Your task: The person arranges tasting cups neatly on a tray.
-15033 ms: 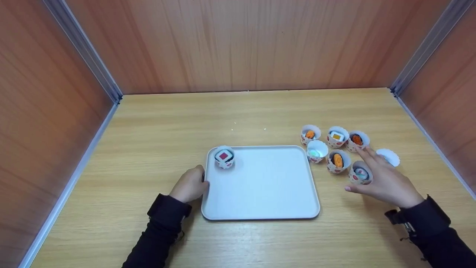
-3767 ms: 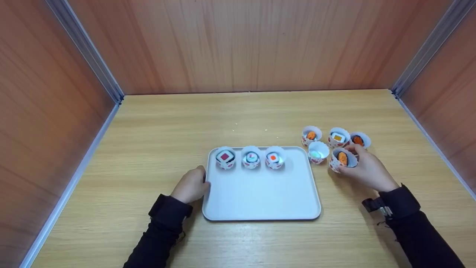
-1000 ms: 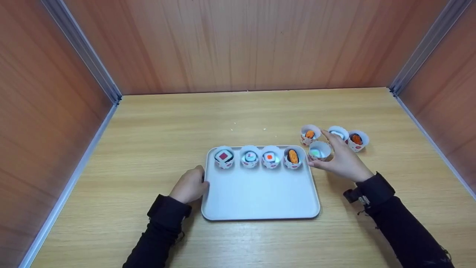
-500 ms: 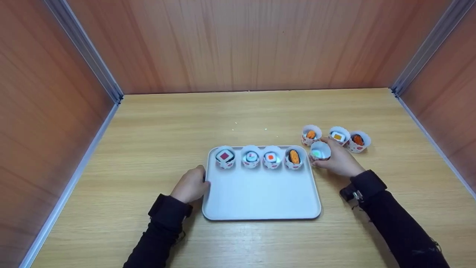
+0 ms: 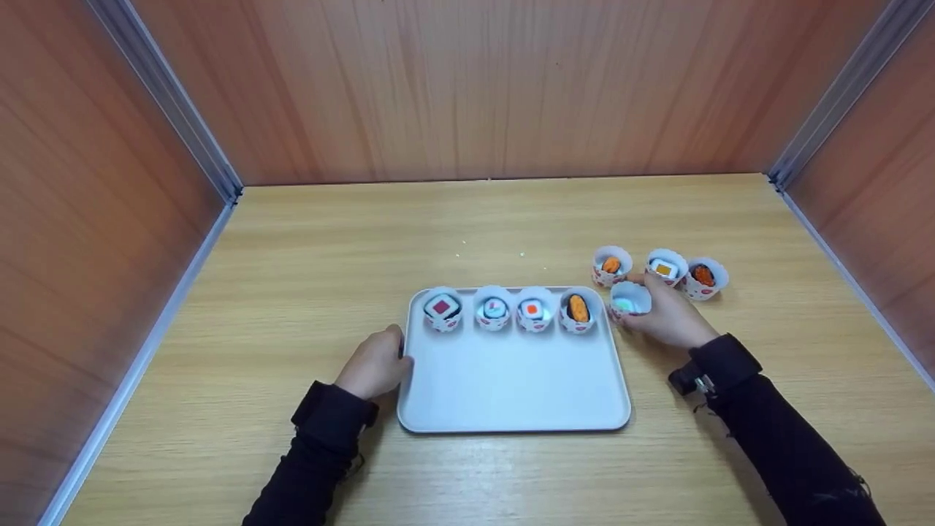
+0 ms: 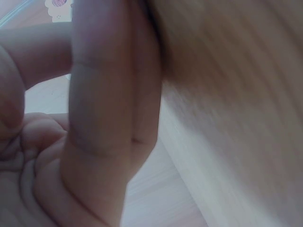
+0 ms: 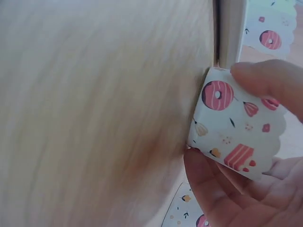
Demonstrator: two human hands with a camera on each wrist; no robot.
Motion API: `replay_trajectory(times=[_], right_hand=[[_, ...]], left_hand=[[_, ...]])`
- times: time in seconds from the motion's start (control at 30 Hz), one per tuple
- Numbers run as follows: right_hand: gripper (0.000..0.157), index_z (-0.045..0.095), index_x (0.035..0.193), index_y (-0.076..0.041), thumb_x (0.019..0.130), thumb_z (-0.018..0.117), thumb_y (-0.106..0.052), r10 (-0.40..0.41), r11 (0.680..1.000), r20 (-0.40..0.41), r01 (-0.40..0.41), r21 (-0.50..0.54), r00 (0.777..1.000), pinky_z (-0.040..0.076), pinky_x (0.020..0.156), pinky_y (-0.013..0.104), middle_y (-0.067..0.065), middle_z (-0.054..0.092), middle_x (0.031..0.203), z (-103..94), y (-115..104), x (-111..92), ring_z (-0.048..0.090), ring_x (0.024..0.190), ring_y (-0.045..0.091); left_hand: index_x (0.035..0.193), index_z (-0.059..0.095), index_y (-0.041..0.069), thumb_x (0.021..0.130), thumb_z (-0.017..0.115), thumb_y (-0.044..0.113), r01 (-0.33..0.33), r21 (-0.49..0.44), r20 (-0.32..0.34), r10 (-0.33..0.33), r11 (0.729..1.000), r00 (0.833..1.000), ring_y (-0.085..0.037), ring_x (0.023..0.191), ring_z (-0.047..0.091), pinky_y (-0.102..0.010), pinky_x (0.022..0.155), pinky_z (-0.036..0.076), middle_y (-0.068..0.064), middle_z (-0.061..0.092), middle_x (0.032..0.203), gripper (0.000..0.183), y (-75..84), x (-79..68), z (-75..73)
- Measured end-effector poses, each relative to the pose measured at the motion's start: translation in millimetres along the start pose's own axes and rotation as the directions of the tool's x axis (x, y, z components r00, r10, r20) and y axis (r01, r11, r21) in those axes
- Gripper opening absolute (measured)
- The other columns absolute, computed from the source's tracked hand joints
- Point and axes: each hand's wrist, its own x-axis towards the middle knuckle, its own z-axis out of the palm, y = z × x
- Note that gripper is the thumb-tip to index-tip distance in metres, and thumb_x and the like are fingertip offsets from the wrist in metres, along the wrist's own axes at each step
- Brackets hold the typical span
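My left hand [image 5: 372, 363] grips the left rim of a white tray [image 5: 511, 387], thumb over the edge; in the left wrist view its curled fingers [image 6: 99, 104] fill the picture. A row of several paper baking cups holding sushi-like pieces lines the tray's far side, from one with a red-centred square [image 5: 442, 310] to one with an orange topping [image 5: 578, 310]. Just off the tray's right edge, my right hand [image 5: 672, 315] pinches a paper cup [image 5: 630, 299] with something pale green inside. The right wrist view shows that cup's doughnut-and-cake print [image 7: 236, 120] between thumb and fingers.
Behind the right hand stand three more filled cups: one with an orange piece [image 5: 611, 264], one with a yellow-centred white piece [image 5: 666, 267] and one with a dark orange piece [image 5: 705, 277]. Wood-look panels [image 5: 482, 88] wall the table [image 5: 329, 241] at the back and sides.
Cups on the tray have grown from one to a row, moved over from the right-hand group. Lately my right hand closed on the pale green cup, which shifted slightly. The left hand stayed put.
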Motion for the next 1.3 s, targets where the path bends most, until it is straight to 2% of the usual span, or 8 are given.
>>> replay_trajectory(times=[0.23,0.53,0.87,1.07,1.3], right_hand=[[0.071,0.039,0.138,0.006,0.084,0.075,-0.024,-0.014,1.0,-0.04,0.013,-0.019,0.999,0.042,0.099,0.053,0.027,0.053,0.132,-9.5,-9.1,-8.5,0.052,0.117,0.038],[0.072,0.037,0.141,0.001,0.085,0.073,-0.024,-0.023,1.0,-0.022,0.022,-0.018,0.999,0.044,0.099,0.055,0.025,0.051,0.136,-14.5,-41.0,-20.1,0.052,0.12,0.037],[0.069,0.042,0.139,0.0,0.082,0.077,-0.019,-0.196,0.981,-0.007,0.196,0.012,0.981,0.051,0.093,0.049,0.02,0.056,0.131,5.0,-78.8,-22.6,0.058,0.115,0.031],[0.064,0.049,0.134,-0.003,0.081,0.079,-0.024,-0.291,0.957,0.008,0.291,0.008,0.957,0.051,0.088,0.042,0.013,0.059,0.125,20.0,-106.2,-19.8,0.059,0.109,0.026],[0.06,0.052,0.131,-0.006,0.081,0.078,-0.027,-0.355,0.935,0.077,0.354,0.028,0.932,0.052,0.09,0.041,0.009,0.063,0.122,42.1,-137.9,-13.9,0.061,0.109,0.021]], left_hand=[[0.09,0.054,0.001,0.085,0.057,0.004,-0.014,0.014,-0.009,0.014,1.0,1.0,-0.019,0.063,0.05,-0.027,0.054,0.039,-0.005,0.052,0.073,0.006,0.0,-0.5,-0.1],[0.095,0.055,0.0,0.087,0.057,0.005,0.008,0.008,0.009,-0.009,1.0,1.0,-0.02,0.066,0.051,-0.028,0.055,0.04,-0.006,0.054,0.076,0.01,0.3,0.9,-0.8],[0.096,0.055,-0.001,0.086,0.057,0.005,0.011,0.004,0.012,-0.011,1.0,1.0,-0.02,0.066,0.052,-0.028,0.055,0.041,-0.007,0.054,0.076,0.012,0.6,0.6,0.1],[0.093,0.055,-0.001,0.086,0.057,0.004,0.005,0.002,0.005,-0.005,1.0,1.0,-0.021,0.065,0.052,-0.028,0.055,0.04,-0.007,0.054,0.075,0.009,1.5,0.3,0.0],[0.089,0.053,0.001,0.085,0.056,0.004,-0.01,0.009,-0.009,0.01,1.0,1.0,-0.019,0.062,0.05,-0.027,0.054,0.039,-0.005,0.052,0.072,0.005,2.5,-0.9,-0.1]])
